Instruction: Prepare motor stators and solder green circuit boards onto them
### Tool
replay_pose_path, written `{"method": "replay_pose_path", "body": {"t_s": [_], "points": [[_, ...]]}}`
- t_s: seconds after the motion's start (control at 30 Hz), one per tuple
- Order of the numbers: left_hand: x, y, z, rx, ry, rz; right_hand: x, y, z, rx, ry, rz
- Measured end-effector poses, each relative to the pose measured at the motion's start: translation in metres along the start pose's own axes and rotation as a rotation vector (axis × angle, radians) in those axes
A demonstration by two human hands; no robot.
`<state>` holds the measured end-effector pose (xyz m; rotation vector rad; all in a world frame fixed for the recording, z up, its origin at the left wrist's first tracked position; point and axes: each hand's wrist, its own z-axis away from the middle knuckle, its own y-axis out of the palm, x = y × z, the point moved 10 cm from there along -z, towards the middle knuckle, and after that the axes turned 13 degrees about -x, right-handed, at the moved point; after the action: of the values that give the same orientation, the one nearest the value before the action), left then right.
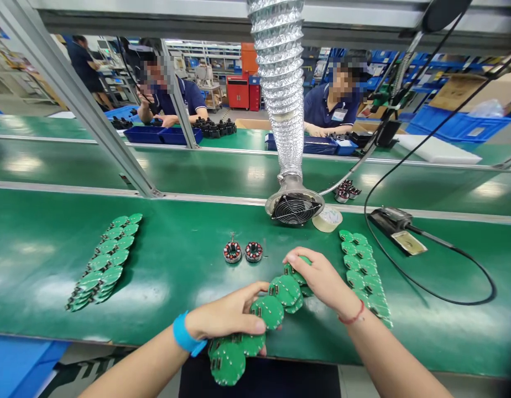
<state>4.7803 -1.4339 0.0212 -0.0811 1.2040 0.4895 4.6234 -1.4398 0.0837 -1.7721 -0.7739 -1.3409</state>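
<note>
Round green circuit boards (267,312), joined in overlapping panels, lie across both hands at the table's front edge. My left hand (228,315), with a blue wristband, is closed round the middle of this stack, thumb on top. My right hand (316,273), wearing a red string bracelet, grips the far end, its fingers partly hidden. The near end of the boards hangs over the edge. Just beyond are two motor stators (232,252) with copper-red windings, side by side on the green table.
Stacked board panels stand left (110,254) and right (365,271). A fume duct (295,204) hangs over the middle, beside a tape roll (327,219). A soldering iron holder (394,221) with a looping black cable is at right. Two people work across the bench behind blue bins (145,134).
</note>
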Motion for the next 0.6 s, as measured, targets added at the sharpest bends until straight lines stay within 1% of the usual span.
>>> {"method": "replay_pose_path", "body": {"t_s": [0.07, 0.17, 0.27, 0.33, 0.47, 0.6], "points": [[-0.001, 0.005, -0.013, -0.002, -0.035, 0.032, -0.013, 0.007, -0.001, 0.037, 0.083, -0.074], [-0.007, 0.007, -0.03, 0.026, -0.049, 0.016, -0.036, 0.012, 0.0, 0.099, 0.24, -0.261], [-0.015, 0.007, -0.044, 0.083, -0.042, 0.016, -0.055, 0.006, -0.003, 0.047, 0.343, -0.446], [-0.018, 0.003, -0.053, 0.092, -0.027, 0.021, -0.064, 0.003, -0.007, -0.002, 0.389, -0.536], [-0.018, -0.006, -0.065, 0.104, -0.017, -0.004, -0.067, 0.003, -0.013, -0.04, 0.394, -0.609], [-0.014, -0.01, -0.073, 0.148, -0.017, -0.014, -0.061, 0.006, -0.013, -0.062, 0.357, -0.588]]}}
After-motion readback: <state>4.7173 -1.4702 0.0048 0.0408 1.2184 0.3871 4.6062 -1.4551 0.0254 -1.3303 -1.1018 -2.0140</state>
